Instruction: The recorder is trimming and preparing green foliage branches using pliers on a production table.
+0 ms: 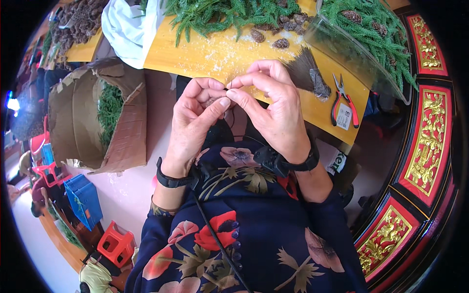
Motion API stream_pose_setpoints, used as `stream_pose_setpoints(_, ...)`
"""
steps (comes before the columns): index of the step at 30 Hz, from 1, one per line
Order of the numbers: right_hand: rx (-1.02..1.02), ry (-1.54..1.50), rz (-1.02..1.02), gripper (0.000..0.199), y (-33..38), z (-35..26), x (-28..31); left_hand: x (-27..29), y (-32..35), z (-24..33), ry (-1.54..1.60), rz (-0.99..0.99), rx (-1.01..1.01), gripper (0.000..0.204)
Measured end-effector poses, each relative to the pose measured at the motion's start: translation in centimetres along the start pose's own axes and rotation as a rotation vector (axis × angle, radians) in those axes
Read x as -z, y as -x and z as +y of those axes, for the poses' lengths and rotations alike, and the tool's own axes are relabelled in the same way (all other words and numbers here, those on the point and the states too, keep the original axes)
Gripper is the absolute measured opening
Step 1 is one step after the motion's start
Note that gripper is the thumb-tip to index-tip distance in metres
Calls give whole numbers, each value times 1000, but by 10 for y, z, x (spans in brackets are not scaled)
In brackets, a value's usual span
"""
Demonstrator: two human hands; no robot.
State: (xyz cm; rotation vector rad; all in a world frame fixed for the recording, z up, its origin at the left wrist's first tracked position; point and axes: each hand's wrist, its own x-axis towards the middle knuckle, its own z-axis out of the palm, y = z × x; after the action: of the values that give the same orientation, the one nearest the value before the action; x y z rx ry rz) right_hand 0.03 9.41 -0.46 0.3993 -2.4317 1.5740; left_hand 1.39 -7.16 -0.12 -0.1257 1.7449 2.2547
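My left hand (195,117) and my right hand (271,105) meet in front of my chest, fingertips pinched together. Between them is a small brown pine cone (213,102), mostly hidden in my left fingers, and a thin dark wire (233,122) hangs down from the pinch. Both wrists wear black bands. Just beyond my right hand a bundle of dark thin wires (305,71) lies on the yellow table (195,53), with red-handled pliers (343,100) further right.
Green fir sprigs (220,14) and loose pine cones (281,29) lie at the table's far side. A clear bin of sprigs (371,39) stands at right. An open cardboard box with greenery (105,112) sits left. Blue crate (84,198) and red stools below left.
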Motion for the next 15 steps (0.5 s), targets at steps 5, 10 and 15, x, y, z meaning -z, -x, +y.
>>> stream_pose_setpoints(5, -9, -26, 16, 10, 1, 4, -3, -1, 2, -2, -82, 3, -42, 23)
stream_pose_setpoints(10, 17, 37, 116, 9, 4, -5, -2, -4, 2, 0, -73, -50, -70, 28)
stream_pose_setpoints(15, 179, 244, 171, 9, 6, -13, -7, -2, -1, 1, -91, -28, -42, 27)
